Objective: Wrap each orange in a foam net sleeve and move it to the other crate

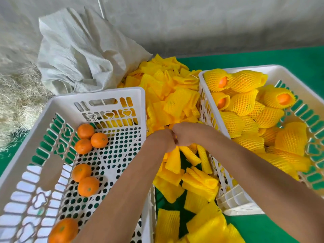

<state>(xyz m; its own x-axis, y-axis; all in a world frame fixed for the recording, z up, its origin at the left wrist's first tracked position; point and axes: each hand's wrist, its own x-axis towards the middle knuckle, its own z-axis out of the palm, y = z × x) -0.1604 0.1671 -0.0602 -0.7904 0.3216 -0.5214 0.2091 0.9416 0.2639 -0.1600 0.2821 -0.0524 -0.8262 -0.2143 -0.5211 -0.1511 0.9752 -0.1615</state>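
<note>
Both forearms (122, 190) hide the fingers; left hand (162, 140) and right hand (185, 135) touch, grip unreadable.

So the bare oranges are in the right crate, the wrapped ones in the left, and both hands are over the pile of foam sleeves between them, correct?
The crates are swapped. The head view shows the bare oranges in the left crate and the wrapped ones in the right crate. The rest holds: the left hand and right hand meet over the pile of foam sleeves between the crates.
</note>
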